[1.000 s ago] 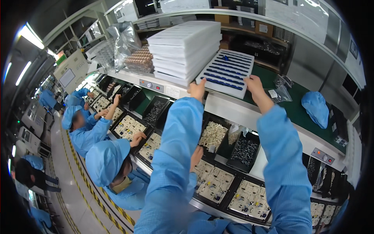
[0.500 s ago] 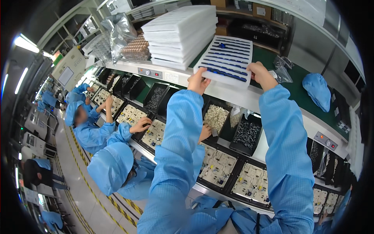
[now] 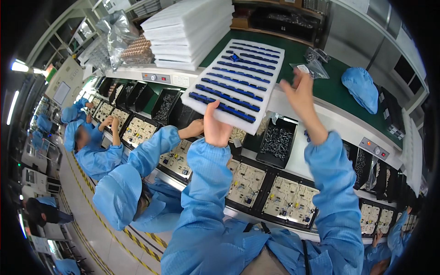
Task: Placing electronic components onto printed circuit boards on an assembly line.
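Note:
A white foam tray carries rows of small blue and black components; one loose blue piece lies out of line near its far end. My left hand supports the tray at its near edge, thumb on top and fingers hidden beneath. The tray is tilted, over the shelf edge. To its right, my right hand is off the foam, fingers apart and slightly blurred, holding nothing. Close beyond that hand is a clear plastic bag on the green shelf.
A tall stack of white foam trays stands at the back left. Below are black bins of small parts and a line of cream circuit boards. A co-worker in a blue cap reaches across on the left. A blue cap lies right.
My right hand has let go of the tray and moved away from its edge. The tray, now in my left hand alone, has come nearer and left and turned. The co-worker's arm has shifted.

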`<act>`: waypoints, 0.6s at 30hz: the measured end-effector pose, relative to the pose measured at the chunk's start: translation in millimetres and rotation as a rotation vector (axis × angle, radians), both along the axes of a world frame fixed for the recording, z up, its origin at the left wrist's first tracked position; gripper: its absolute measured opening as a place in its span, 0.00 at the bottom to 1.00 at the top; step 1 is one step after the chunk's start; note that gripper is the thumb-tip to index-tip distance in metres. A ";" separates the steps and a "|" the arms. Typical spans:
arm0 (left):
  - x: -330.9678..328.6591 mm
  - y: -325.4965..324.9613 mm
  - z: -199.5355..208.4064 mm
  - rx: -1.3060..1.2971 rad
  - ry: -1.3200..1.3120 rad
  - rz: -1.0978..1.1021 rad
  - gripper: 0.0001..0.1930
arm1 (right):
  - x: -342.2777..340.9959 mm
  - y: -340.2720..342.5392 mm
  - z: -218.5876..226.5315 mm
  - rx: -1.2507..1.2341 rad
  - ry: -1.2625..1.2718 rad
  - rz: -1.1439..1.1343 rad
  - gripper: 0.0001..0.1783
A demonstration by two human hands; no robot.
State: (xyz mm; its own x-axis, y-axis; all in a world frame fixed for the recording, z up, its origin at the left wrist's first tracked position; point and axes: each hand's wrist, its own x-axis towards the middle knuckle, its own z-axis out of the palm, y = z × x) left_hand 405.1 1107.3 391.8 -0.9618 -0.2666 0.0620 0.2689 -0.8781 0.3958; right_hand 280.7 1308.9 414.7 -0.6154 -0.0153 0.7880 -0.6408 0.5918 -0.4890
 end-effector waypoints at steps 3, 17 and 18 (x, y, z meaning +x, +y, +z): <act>16.5 1.7 12.2 -0.001 -0.031 -0.008 0.24 | -85.5 -4.6 50.8 0.098 0.088 0.081 0.19; 80.1 -9.0 22.4 -0.058 -0.260 0.012 0.25 | -138.2 -46.3 68.0 0.530 -1.157 0.505 0.35; 80.9 -11.0 24.9 -0.079 -0.273 0.039 0.25 | -128.7 -42.7 73.0 0.475 -1.177 0.580 0.34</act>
State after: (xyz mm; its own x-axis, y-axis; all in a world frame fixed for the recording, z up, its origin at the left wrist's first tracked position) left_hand 486.0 1096.3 416.7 -0.9350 -0.3079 -0.1762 0.1754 -0.8328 0.5250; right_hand 152.0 1266.2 487.7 -0.7187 -0.6098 -0.3342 -0.2061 0.6458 -0.7351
